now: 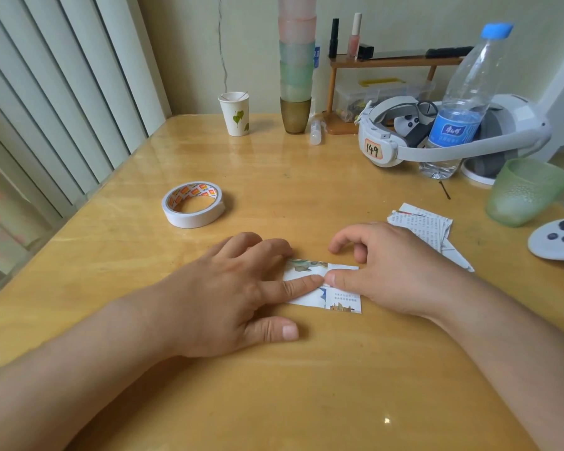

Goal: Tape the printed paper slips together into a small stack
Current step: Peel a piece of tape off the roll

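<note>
Head view: I press the printed slips [331,289] flat near the table's [306,177] front edge, my left hand [238,294] spread with its forefinger on them, my right hand [381,265] thumb-down beside it. Joining seems underway; more slips [420,224] wait toward the right edge, the tape roll [193,204] left. The paper cup [235,113] holds sticks; the green cup [525,192] looks empty.

Home desk: nail polish [354,35], stacked cups [296,60]

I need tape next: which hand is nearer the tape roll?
Left. The left hand lies just in front of the tape roll; the right hand is farther off to its right.
</note>
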`<state>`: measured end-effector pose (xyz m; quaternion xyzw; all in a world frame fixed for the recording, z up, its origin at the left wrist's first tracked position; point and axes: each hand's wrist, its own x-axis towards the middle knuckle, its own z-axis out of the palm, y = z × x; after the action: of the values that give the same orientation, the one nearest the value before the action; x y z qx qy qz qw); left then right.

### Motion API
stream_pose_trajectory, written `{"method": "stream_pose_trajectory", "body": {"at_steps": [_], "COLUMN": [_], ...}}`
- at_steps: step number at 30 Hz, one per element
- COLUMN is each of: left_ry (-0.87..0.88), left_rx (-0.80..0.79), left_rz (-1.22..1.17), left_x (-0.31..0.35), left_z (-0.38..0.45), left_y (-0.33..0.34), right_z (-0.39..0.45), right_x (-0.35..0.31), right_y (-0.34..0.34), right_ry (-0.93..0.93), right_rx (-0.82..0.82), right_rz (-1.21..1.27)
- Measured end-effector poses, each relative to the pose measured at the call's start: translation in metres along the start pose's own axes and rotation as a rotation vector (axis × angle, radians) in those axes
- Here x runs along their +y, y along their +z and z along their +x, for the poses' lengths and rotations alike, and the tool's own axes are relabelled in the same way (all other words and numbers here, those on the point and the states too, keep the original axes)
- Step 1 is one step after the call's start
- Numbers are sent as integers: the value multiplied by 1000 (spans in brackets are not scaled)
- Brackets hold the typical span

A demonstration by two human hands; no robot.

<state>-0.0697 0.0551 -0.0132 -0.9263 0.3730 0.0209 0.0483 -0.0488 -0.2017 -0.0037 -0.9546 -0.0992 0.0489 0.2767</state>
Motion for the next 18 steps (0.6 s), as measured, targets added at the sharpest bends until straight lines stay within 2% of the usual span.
{"method": "stream_pose_trajectory", "body": {"at_steps": [8,18], "left_ry": [-34,-9], "left_rx": [-109,-34], "left_rz": [-54,-83], "left_x": [5,2], "left_z": [-3,-3], "left_y": [2,7], "right_z": [1,1], "right_x": [1,1], "right_y": [0,0], "right_ry": [6,-3], "right_rx": [-8,-2], "right_rz": [3,3]}}
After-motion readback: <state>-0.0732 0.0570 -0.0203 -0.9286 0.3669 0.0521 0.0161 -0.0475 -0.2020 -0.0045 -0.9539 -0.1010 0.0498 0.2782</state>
